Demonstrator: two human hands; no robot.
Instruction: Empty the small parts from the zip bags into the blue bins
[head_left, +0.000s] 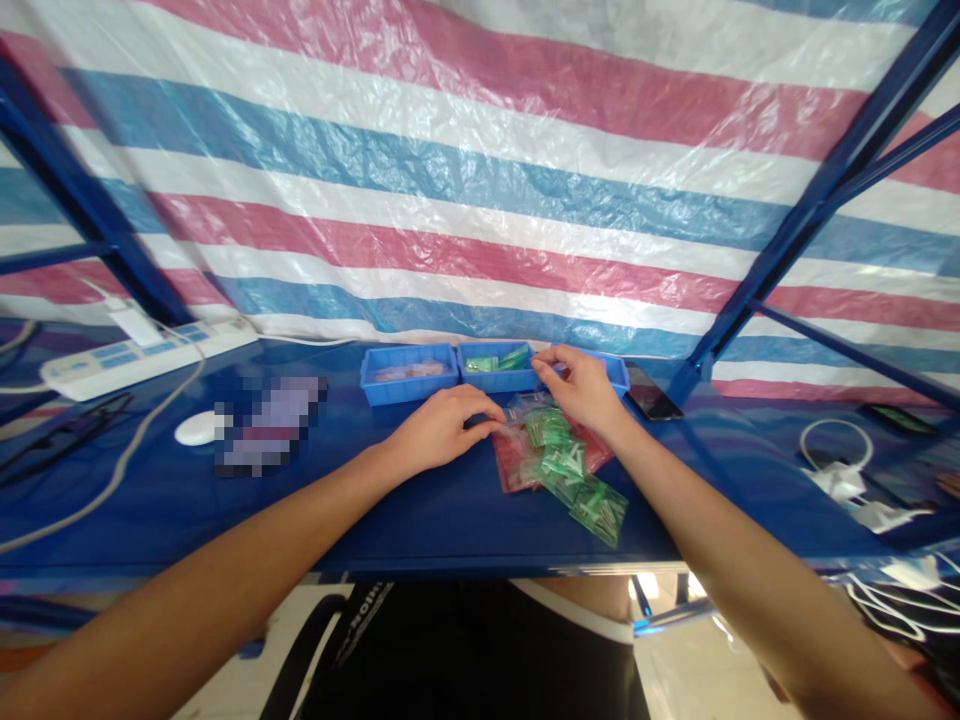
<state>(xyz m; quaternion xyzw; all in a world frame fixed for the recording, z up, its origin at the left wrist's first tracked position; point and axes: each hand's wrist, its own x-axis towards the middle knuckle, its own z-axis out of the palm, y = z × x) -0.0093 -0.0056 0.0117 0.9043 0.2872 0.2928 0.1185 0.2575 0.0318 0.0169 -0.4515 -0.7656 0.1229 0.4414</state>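
Note:
My left hand (448,426) is at the left edge of a pile of small bags, its thumb and fingers closing on the edge of a clear plastic bag (514,436). My right hand (583,388) is above the back of the pile, by the rim of the middle blue bin (487,381). Its thumb and fingertips are drawn together; whatever they may hold is too small to make out. Several green plastic packets (562,460) with small pale pieces inside lie on a reddish bag (512,474). More green packets (481,364) sit in the middle bin.
A left blue bin (409,388) holds pinkish packets; a right blue bin (618,374) is partly hidden by my right hand. Around them on the blue table (420,520) are a phone (654,392), a white oval object (196,429), a power strip (142,360) and a charger cable (836,470).

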